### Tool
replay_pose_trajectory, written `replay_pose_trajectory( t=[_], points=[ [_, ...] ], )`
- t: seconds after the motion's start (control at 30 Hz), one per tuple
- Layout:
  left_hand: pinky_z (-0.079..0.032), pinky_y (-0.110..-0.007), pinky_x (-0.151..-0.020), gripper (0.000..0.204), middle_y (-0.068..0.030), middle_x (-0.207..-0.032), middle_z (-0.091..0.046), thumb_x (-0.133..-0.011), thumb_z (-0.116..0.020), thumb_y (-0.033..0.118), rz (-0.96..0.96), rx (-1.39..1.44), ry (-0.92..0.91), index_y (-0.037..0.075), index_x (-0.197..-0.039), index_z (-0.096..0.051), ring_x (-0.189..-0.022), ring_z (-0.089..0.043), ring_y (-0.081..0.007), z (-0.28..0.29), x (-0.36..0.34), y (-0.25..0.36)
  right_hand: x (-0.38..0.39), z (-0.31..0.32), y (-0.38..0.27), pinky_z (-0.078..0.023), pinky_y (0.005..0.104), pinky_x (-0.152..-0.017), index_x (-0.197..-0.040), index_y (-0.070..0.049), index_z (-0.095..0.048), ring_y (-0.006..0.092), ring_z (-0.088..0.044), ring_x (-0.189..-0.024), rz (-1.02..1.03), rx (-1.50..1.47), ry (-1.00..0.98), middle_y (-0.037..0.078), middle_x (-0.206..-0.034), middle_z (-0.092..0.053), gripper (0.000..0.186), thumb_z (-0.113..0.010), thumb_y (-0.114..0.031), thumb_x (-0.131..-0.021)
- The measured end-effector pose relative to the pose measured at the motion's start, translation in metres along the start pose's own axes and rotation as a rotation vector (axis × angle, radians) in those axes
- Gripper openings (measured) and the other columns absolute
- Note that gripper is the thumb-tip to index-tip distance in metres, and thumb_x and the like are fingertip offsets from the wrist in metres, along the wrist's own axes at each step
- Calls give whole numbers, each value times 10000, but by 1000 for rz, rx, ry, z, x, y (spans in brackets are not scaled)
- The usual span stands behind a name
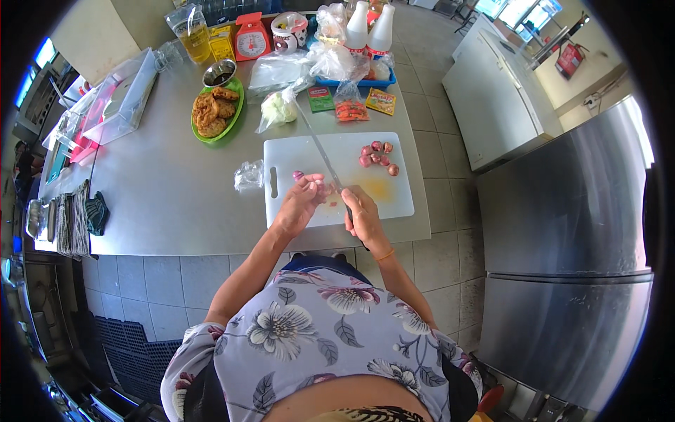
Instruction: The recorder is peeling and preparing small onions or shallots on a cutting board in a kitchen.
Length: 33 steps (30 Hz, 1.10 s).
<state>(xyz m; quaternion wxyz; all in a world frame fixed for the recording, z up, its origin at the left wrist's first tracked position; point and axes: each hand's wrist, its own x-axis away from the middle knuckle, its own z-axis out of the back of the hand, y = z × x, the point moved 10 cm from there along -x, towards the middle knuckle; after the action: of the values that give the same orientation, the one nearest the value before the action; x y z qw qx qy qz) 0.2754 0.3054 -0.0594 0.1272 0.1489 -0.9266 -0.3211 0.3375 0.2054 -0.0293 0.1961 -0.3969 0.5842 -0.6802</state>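
Note:
My right hand (361,212) is wrapped round the dark handle of a long knife (320,150), whose blade slants up and left over a white cutting board (281,156). Just left of the blade, my left hand (301,202) pinches a small shallot (322,188), partly hidden by the fingers. Another purple shallot (298,174) shows beside its fingertips. Several red shallots (378,153) are grouped on the board's upper right. Small peel scraps (332,204) and a yellow stain lie near my hands.
A steel table (162,204) carries a crumpled plastic bag (248,176), a green plate (235,119) of fried pieces, a bag of red chillies (351,110), a red scale (252,39) and two white bottles (380,32). Plastic bins (126,95) stand left; a steel refrigerator (562,232) is at right.

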Motion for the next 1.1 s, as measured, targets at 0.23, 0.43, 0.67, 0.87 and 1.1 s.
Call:
replay_pose_trajectory(
  t=[0.23,0.43,0.67,0.87,1.1],
  points=[
    [-418,-278,-811,194,-62,-953,-556,-930,-449,100,-21,-44,77,52,-1114,-483,-882,-537,-148,8,1,0,2,-1,-1,-318,228,-328,-1072,-10,-468,91,-447,-382,23,-4,11,99,-790,-568,368,-506,-330,-895],
    [-420,-284,-855,205,-69,-999,-566,-926,-465,108,-11,-100,87,25,-1109,-505,-920,-540,-148,1,2,-5,12,-17,-19,-352,244,-387,-1148,-47,-453,92,-452,-406,171,-30,-68,82,-762,-569,357,-505,-298,-899],
    [-392,-329,-912,338,-121,-1173,-543,-883,-566,133,-46,-272,123,-40,-1158,-472,-997,-523,-184,-6,9,-2,16,-19,-15,-333,222,-376,-1200,-100,-465,73,-422,-408,173,16,-83,65,-810,-565,325,-475,-252,-913],
    [-426,-307,-847,267,-102,-1086,-587,-857,-599,104,-118,-293,169,-41,-1072,-537,-894,-547,-152,-4,10,-2,16,-14,-13,-367,237,-425,-1182,-102,-516,80,-431,-422,197,-6,-64,67,-746,-590,314,-483,-248,-906],
    [-453,-273,-757,202,-81,-983,-606,-837,-597,42,-201,-288,204,-38,-1015,-545,-808,-555,-131,-1,7,-8,16,-1,-14,-366,227,-420,-1156,-54,-519,68,-428,-433,248,-27,-22,82,-844,-622,320,-477,-250,-907]
  ],
)
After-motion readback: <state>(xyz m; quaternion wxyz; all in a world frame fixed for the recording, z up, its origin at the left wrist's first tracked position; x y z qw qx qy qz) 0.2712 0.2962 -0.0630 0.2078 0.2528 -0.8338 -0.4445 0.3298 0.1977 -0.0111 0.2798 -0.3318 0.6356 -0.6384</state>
